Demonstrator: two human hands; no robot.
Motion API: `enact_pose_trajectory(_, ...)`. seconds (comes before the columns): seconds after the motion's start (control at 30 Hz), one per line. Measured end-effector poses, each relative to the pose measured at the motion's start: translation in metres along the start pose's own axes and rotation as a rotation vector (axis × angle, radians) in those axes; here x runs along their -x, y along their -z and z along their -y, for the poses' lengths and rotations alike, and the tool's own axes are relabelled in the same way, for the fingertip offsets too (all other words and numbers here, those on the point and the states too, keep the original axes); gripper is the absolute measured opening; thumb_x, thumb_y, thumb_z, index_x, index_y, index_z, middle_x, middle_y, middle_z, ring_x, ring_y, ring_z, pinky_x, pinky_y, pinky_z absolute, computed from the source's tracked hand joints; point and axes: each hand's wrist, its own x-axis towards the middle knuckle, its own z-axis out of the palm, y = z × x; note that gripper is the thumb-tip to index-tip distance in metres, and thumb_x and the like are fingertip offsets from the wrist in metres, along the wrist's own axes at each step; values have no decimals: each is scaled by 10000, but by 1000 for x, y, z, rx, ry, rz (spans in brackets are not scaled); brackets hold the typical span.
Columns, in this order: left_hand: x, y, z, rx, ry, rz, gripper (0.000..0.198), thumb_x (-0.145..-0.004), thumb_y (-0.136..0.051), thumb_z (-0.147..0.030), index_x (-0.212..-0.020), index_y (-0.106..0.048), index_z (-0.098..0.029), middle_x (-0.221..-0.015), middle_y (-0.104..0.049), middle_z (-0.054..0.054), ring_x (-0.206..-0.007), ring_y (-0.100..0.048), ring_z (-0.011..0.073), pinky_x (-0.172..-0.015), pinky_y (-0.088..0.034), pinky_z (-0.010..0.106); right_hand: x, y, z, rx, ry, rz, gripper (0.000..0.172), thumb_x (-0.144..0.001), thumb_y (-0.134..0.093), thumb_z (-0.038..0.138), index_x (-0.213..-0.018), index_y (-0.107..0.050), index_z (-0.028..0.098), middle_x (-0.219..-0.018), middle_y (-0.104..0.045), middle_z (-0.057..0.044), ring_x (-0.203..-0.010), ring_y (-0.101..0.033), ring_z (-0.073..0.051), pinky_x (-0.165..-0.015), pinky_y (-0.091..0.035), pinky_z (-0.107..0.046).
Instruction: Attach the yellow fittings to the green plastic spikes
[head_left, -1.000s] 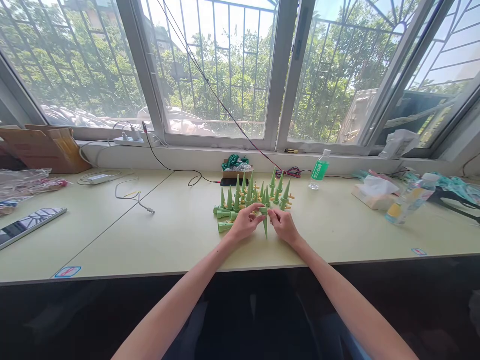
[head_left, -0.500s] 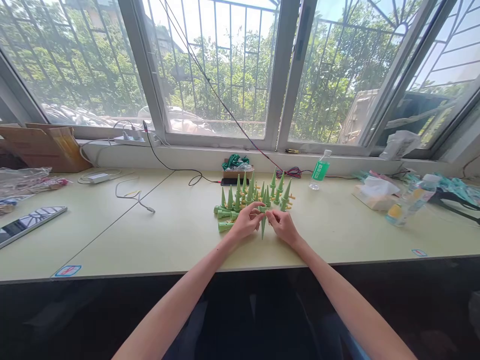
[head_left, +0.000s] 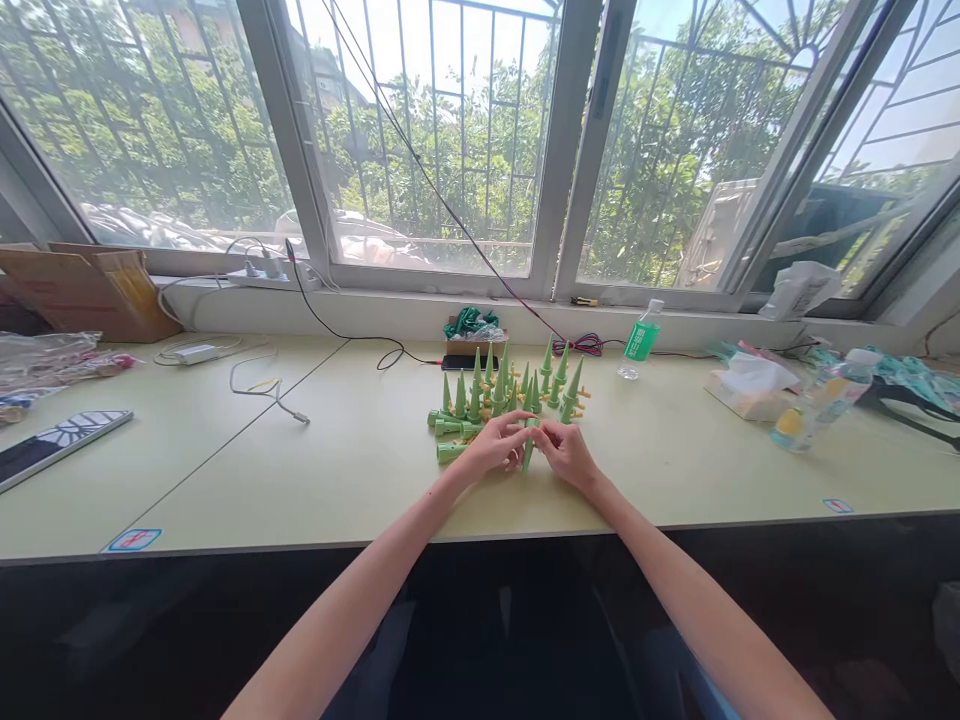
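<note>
Between my two hands is a green plastic spike [head_left: 529, 456], its point turned down toward the table. My left hand [head_left: 493, 446] is closed on its upper part from the left. From the right, the fingers of my right hand [head_left: 565, 450] pinch the same spike near its top; they hide what lies between the fingertips. Just beyond my hands stand several green spikes [head_left: 476, 390] with points up, some with small yellow pieces [head_left: 583, 391] at their sides. Several green tubes [head_left: 450, 453] lie on their sides left of my left hand.
A phone [head_left: 471, 363] and a small box [head_left: 476, 328] of green material are behind the spikes. A bottle with a green label [head_left: 641, 341] stands to the right, a tissue box [head_left: 752, 388] farther right. A white cable [head_left: 279, 396] lies left on the table [head_left: 337, 480].
The spike between my hands has tilted slightly, and its tip sits a little higher. My left fingers have shifted around its top; my right hand has barely moved.
</note>
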Motion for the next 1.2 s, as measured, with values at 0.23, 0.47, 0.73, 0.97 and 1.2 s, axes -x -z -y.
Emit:
enact_pose_trajectory(0.23, 3, -1, -3, 61, 16, 13, 606, -809, -636, -563, -1256, -544, -164, -709, -517, -10, -559, -464, 77, -445, -384, 180, 0, 0, 1, -110, -23, 22, 542, -965, -334, 571, -594, -441, 191, -543, -428, 13, -511, -363, -108, -504, -291, -253)
enact_pose_trajectory(0.47, 4, -2, -6, 57, 9, 31, 551, -831, -590, -584, -1201, -588, -176, -751, -527, 3, -580, -461, 77, -433, -356, 168, -1, 0, 1, -46, 17, 10, 518, -957, -403, 531, -587, -474, 176, -546, -455, 16, -514, -371, -100, -519, -298, -246)
enact_pose_trajectory(0.73, 4, -3, -6, 30, 12, 43, 557, -825, -594, -589, -1184, -593, -162, -722, -498, -5, -580, -448, 79, -443, -368, 167, -1, -1, 1, 6, 19, -5, 545, -945, -418, 556, -563, -491, 173, -522, -455, 15, -498, -353, -97, -506, -282, -248)
enact_pose_trajectory(0.97, 4, -1, -5, 70, 29, 42, 614, -834, -614, -541, -1311, -540, -160, -777, -534, 22, -599, -454, 76, -451, -356, 166, -1, -1, -2, -23, -5, -8, 543, -943, -401, 575, -576, -467, 180, -534, -440, 18, -506, -338, -99, -505, -286, -250)
enact_pose_trajectory(1.2, 7, 1, -6, 104, -13, 120, 686, -839, -654, -458, -1432, -442, -186, -650, -423, -42, -551, -398, 65, -471, -355, 190, -1, -1, -5, -20, -2, -35, 530, -951, -398, 556, -570, -418, 187, -528, -372, 31, -504, -296, -94, -502, -256, -252)
